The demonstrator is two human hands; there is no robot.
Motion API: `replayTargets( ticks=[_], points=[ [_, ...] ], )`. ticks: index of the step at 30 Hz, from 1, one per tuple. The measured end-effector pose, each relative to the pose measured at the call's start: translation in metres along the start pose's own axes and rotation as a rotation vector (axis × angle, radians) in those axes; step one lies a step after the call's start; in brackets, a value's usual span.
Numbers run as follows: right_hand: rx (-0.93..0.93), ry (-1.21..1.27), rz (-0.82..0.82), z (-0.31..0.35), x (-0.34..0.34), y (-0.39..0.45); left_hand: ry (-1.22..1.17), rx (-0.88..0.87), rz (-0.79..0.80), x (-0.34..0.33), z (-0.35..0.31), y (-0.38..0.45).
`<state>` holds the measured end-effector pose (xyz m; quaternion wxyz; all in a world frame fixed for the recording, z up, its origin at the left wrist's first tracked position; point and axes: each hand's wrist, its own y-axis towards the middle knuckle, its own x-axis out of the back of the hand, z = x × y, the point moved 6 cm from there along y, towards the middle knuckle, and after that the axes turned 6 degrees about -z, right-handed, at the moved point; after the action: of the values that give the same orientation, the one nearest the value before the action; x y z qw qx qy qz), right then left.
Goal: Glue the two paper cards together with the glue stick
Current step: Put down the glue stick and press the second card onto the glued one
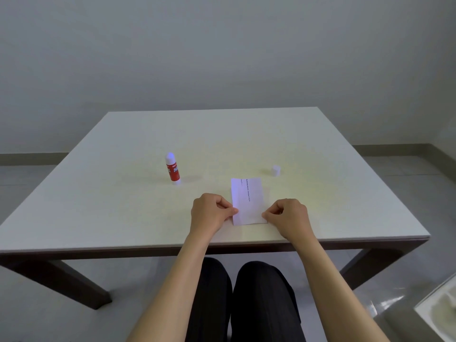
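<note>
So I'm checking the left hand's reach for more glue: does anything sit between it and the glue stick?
Nothing visible does. The glue stick stands uncapped, with bare table between it and the left hand, which pinches the paper card.

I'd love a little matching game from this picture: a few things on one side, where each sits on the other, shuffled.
Things:
1. glue stick
2. cap
3. card
4. left hand

Places or states:
A. lying flat, pinched at both side edges
B. standing upright, uncapped, on the left of the table
C. standing alone, beyond the card to the right
D. pinching the card's left edge

Pairs: 1-B, 2-C, 3-A, 4-D
</note>
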<state>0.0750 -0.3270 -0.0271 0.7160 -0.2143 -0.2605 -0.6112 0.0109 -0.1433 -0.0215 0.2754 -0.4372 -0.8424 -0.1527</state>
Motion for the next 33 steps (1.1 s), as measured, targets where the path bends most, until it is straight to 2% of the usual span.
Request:
replayTargets(
  ticks=[7, 14, 16, 20, 22, 33],
  points=[
    [0.044, -0.116, -0.009, 0.004, 0.000, -0.001, 0.030, -0.035, -0.021, -0.004, 0.000, 0.001],
    [0.076, -0.107, -0.013, 0.004, 0.000, 0.000, 0.112, -0.121, -0.051, -0.009, -0.003, 0.001],
    [0.106, -0.123, 0.000, 0.005, -0.001, 0.000, 0.146, -0.213, -0.012, -0.010, -0.006, 0.001],
    [0.162, -0.179, 0.022, 0.008, -0.003, 0.002, 0.568, -0.408, 0.164, -0.018, -0.013, 0.012],
    [0.161, -0.187, 0.029, 0.008, -0.004, 0.003, 0.692, -0.451, 0.239, -0.020, -0.016, 0.019],
    [0.136, -0.200, 0.024, 0.005, -0.007, 0.004, 0.821, -0.557, 0.502, -0.025, -0.009, 0.029]
  ],
)
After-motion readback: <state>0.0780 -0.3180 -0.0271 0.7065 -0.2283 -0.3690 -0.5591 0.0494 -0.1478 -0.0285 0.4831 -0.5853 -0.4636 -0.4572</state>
